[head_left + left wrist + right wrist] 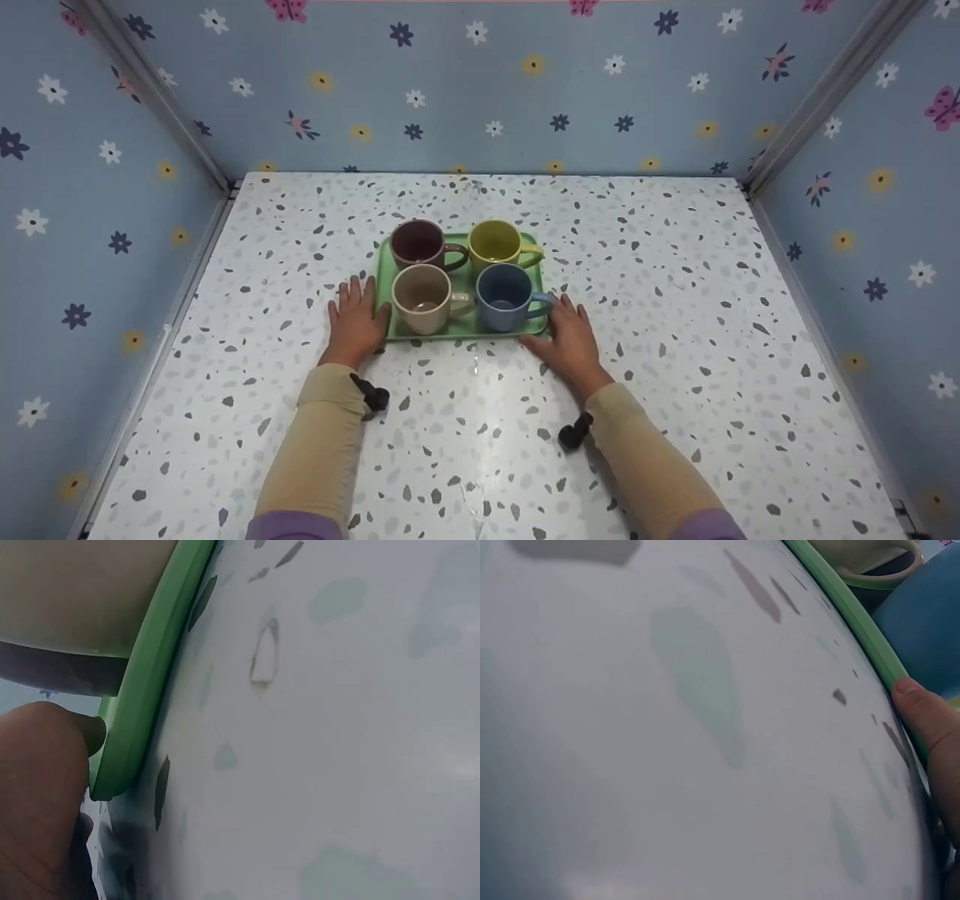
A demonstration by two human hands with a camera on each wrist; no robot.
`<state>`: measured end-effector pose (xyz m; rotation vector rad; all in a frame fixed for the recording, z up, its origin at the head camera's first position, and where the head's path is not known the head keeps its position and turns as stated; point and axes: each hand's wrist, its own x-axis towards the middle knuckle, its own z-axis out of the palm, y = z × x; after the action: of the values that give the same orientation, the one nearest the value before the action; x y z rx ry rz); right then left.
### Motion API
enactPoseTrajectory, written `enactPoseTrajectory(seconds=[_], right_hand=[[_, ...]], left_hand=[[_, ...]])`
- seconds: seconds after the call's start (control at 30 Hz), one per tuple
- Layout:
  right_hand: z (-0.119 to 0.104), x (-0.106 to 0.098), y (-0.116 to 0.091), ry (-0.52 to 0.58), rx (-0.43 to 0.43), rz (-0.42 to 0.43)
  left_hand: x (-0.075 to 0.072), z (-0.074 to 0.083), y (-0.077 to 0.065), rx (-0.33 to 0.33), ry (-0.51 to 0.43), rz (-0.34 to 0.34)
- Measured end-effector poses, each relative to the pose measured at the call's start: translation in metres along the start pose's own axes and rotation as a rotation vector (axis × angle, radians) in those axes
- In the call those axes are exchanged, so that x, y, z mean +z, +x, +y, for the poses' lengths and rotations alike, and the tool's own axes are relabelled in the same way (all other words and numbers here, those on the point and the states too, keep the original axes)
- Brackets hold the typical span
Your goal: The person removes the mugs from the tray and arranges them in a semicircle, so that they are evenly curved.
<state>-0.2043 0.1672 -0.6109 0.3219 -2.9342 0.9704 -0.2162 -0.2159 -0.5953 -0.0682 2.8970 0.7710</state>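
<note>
The tray (459, 328) is green, lies flat on the speckled table (675, 337) about midway between its left and right edges, and stands apart from the far edge. Four mugs are positioned upright on the tray, one toward each corner:

- Far left corner: dark red mug (417, 244).
- Far right corner: yellow mug (495, 244).
- Near left corner: beige mug (423, 298).
- Near right corner: blue mug (504, 298).

All four handles point toward the right edge of the tray; the blue mug's handle extends over that edge.

The left hand (355, 324) is placed at the tray's left edge, fingers straight and spread, thumb against the rim near the near left corner. The right hand (574, 341) is placed at the near right corner, fingers extended along the right edge, thumb on the near edge. Neither hand is closed around a mug. Whether the right fingertips contact the blue mug's handle cannot be determined.
</note>
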Motion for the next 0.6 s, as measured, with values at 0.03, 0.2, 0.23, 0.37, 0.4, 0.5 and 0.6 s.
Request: enactPoseTrajectory(seconds=[0.03, 0.2, 0.23, 0.37, 0.4, 0.5, 0.6], right_hand=[[0.000, 0.000, 0.000, 0.000, 0.002, -0.001], [0.000, 0.003, 0.000, -0.006, 0.011, -0.004], [0.000, 0.003, 0.000, -0.001, 0.010, -0.005], [0.000, 0.003, 0.001, 0.008, 0.007, -0.009], [0.000, 0.003, 0.001, 0.011, 0.007, -0.013], [0.002, -0.001, 0.002, 0.010, 0.004, -0.043], [0.004, -0.010, 0.004, 0.033, 0.000, -0.109]], left_hand=[[0.001, 0.001, 0.001, 0.000, 0.001, 0.009], [0.005, 0.005, 0.002, 0.000, 0.021, 0.032], [0.005, 0.005, 0.001, -0.003, 0.027, 0.032], [0.007, 0.005, 0.000, -0.003, 0.043, 0.043], [0.007, 0.005, 0.000, -0.003, 0.041, 0.043], [0.007, 0.006, 0.000, 0.006, 0.040, 0.040], [0.007, 0.007, 0.001, 0.003, 0.044, 0.030]])
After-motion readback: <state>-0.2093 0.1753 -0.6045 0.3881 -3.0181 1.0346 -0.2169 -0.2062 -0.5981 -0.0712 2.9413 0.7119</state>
